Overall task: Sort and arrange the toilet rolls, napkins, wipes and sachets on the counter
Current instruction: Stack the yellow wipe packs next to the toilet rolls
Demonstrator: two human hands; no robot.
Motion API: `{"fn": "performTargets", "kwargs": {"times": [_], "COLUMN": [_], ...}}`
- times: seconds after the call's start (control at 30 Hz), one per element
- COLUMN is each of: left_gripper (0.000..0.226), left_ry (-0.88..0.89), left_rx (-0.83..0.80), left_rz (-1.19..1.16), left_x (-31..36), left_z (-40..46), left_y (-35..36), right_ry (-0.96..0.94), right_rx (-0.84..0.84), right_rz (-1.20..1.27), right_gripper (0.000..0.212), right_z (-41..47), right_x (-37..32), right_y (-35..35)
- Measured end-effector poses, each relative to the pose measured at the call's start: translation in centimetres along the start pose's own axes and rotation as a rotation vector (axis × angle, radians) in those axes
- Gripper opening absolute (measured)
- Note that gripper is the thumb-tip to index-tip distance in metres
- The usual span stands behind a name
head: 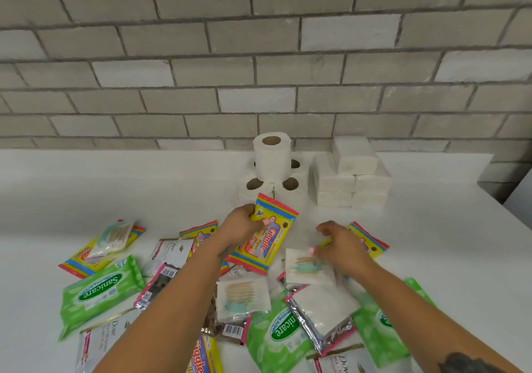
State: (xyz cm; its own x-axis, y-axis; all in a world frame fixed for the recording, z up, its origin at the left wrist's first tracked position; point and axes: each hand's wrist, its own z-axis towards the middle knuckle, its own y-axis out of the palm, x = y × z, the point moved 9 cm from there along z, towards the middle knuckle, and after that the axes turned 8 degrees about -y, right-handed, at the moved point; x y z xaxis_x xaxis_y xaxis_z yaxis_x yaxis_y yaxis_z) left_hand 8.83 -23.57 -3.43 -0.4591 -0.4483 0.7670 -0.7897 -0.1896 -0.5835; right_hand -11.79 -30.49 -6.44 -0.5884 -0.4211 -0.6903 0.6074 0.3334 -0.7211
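Note:
My left hand [241,225] grips a yellow Giggle wipes pack [266,235] by its upper left edge, lifted above the pile. My right hand [341,246] reaches over another Giggle pack [370,238], with its fingers bent and touching a clear packet of cotton buds [306,267]. Toilet rolls [272,168] are stacked against the wall, one standing on top of the others. White napkin packs [352,176] are piled just right of them. Green Sanicare wipes [99,293], Dove sachets [172,251] and silver sachets [325,319] lie mixed on the white counter [115,188].
A grey brick wall [259,55] closes off the back of the counter. The counter's right edge [501,202] runs diagonally at the far right. More Giggle and cotton-bud packs [106,243] lie at the left of the pile.

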Motion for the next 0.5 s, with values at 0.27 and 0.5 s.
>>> {"fn": "performTargets", "kwargs": {"times": [0.27, 0.5], "left_gripper": [0.029, 0.018], "left_ry": [0.019, 0.017], "left_rx": [0.119, 0.172], "left_rz": [-0.141, -0.303], "left_x": [-0.6, -1.0], "left_z": [-2.0, -3.1], "left_y": [-1.8, -2.3], "right_ry": [0.456, 0.503], "right_rx": [0.051, 0.005], "right_rz": [-0.302, -0.364], "right_gripper": [0.067, 0.087], "right_z": [0.2, -0.2], "right_x": [8.9, 10.2], "right_y": [-4.5, -4.1]}}
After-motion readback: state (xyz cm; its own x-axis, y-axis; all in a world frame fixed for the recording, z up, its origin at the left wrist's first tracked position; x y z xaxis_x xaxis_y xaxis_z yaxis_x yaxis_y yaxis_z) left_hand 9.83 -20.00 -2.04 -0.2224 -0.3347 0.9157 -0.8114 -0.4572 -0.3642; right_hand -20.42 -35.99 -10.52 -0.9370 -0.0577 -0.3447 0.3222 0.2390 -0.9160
